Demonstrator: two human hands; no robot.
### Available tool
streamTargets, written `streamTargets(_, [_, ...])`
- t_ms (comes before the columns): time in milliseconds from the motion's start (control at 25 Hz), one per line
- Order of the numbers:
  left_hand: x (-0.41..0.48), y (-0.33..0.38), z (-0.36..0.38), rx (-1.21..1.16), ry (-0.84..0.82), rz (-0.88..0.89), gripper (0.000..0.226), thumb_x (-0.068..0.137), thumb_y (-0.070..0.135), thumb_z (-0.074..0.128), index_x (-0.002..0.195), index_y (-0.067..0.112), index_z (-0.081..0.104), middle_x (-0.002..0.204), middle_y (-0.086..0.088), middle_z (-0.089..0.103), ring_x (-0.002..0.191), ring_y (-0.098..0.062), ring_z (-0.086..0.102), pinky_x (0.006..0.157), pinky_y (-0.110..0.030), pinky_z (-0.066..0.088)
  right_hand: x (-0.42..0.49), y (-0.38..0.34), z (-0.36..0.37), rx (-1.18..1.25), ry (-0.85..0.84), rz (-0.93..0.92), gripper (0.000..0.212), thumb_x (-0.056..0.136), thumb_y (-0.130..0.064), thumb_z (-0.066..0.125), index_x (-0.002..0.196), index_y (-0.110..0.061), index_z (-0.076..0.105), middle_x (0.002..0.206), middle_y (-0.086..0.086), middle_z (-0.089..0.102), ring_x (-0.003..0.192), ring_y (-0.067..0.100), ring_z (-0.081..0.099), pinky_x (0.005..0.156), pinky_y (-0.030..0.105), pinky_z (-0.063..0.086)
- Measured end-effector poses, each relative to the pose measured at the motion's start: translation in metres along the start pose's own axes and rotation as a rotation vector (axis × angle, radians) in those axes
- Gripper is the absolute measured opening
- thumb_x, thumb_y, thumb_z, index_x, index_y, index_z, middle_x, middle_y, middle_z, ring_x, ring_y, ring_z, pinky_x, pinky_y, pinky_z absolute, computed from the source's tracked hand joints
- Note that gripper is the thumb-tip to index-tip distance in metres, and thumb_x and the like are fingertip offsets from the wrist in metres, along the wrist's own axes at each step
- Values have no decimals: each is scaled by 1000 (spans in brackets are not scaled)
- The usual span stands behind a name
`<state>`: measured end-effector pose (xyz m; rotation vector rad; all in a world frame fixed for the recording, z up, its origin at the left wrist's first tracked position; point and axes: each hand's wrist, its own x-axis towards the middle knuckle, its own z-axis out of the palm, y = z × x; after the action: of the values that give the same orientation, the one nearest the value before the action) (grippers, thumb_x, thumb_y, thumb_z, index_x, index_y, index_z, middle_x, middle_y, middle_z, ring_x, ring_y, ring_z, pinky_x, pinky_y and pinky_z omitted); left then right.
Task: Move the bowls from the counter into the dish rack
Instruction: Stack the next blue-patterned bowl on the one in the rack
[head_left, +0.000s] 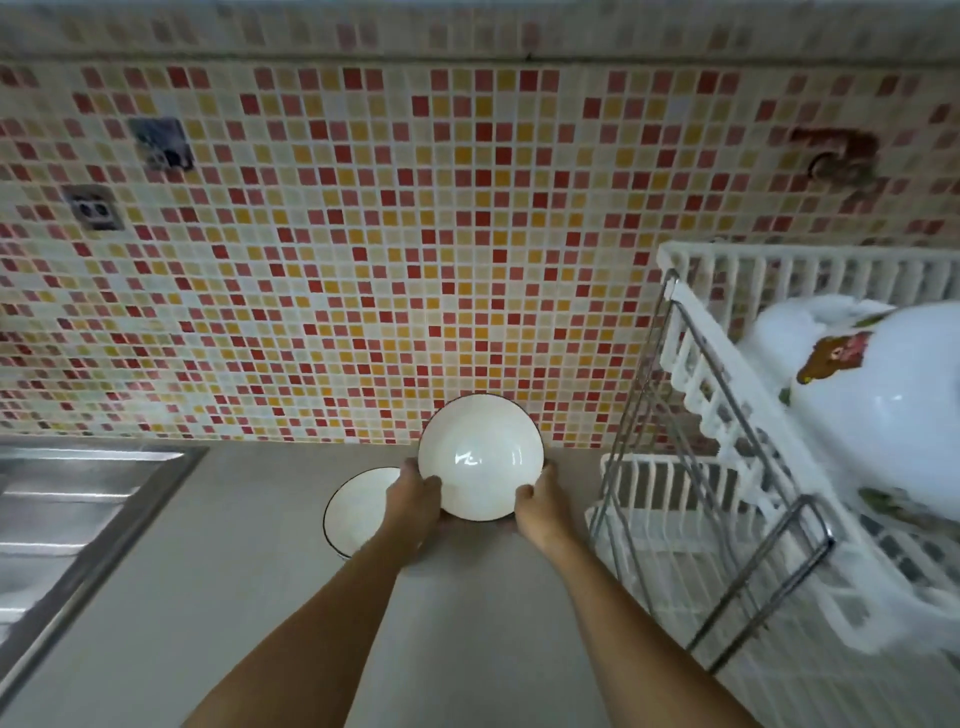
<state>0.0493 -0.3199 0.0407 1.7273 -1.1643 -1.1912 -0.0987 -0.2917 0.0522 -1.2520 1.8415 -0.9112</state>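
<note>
Both hands carry one white bowl (480, 457), dark-rimmed, tipped so its inside faces the camera. Left hand (413, 499) clasps the lower left rim, thumb over the edge. Right hand (537, 506) clasps the lower right rim the same way. Fingers underneath are hidden. The bowl is lifted off the bench (249, 597), just left of the dish rack (727, 415).

Second bowl (358, 506), same pattern, sits on the bench behind the left wrist, partly covered by it.

Risks, as judged from here:
- The rack's metal frame leans out toward the bowl; swinging right at this height could knock the rim on a bar.
- Upper tier already holds a large white dish with a rooster print (878, 405). Little room there; setting the bowl against it could chip either piece. The lower tier looks free where visible.
- Grip sits low on the rim with the bowl tipped; a glazed surface could slide forward if either thumb loosens.
- Left forearm passes close over the second bowl; dropping the elbow could shove it.

Surroundings, largest first: wall (363, 234) of small mosaic tiles in red, orange, yellow and cream fills the upper frame. Grey, plain bench below. Steel sink (67, 519) at the left edge. Two sockets (96, 208) on the wall at upper left; a rough patch of broken tile at upper right.
</note>
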Motion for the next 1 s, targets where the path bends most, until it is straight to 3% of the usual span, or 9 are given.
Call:
streamTargets(120, [-30,58,-49,-85,71,218,39,100,20,30,139,23,31,122,-4,47,111,-32,53,79,-52,56,-27,-58,-25,21,25,-246,41,91,-3,44,129,-11,33,127,9,55,97,27,59,54,14,50])
streamTargets(240, [-78,91,-86,-107,97,519,41,100,26,32,141,25,26,120,0,49,100,-22,57,69,-38,61,-64,-108,-53,143,29,-411,45,86,-2,50,125,-15,32,107,-3,54,88,21,59,47,8,46])
streamTargets(360, [-125,108,-101,-165,132,711,32,100,28,33,131,33,31,108,9,53,90,-13,59,57,-21,60,-102,-130,-78,207,30,-568,46,90,-5,48,127,-27,31,102,-6,56,78,14,61,58,20,54])
streamTargets(480, [-168,127,-104,-293,158,847,24,99,30,35,122,35,36,105,11,53,96,-16,59,59,-20,59,-138,-146,-105,190,92,-761,47,98,-12,42,138,-34,32,107,-17,53,90,2,54,83,15,47])
streamTargets(600, [-206,158,-99,-383,97,899,20,92,39,41,111,39,46,104,5,55,101,-24,59,64,-20,58,-167,-158,-147,188,165,-908,45,97,-10,43,135,-33,38,99,-29,52,86,-7,54,83,14,47])
streamTargets(680, [-232,183,-88,-455,20,936,41,73,52,48,109,33,54,100,2,61,101,-26,61,75,-28,56,-178,-155,-185,189,213,-977,45,96,-12,45,134,-35,39,101,-28,56,88,-4,59,81,17,51])
streamTargets(760, [-256,205,-71,-531,-170,976,64,54,61,50,109,32,59,97,7,70,94,-15,65,76,-26,55,-187,-145,-229,166,267,-1063,47,96,-10,46,133,-39,39,104,-24,61,87,2,63,73,15,53])
streamTargets(880, [-279,240,-30,-292,-309,1139,76,59,80,53,124,40,52,117,18,62,109,-7,59,81,-11,52,-188,-124,-297,-67,455,-1181,62,82,-5,44,132,-42,35,108,-15,62,82,6,61,67,15,49])
streamTargets(1000, [-292,272,16,32,-341,1186,82,57,90,38,130,53,37,118,36,48,104,16,55,86,-11,48,-178,-101,-356,-310,628,-1217,72,76,2,57,138,-28,34,126,4,58,96,24,63,79,34,54])
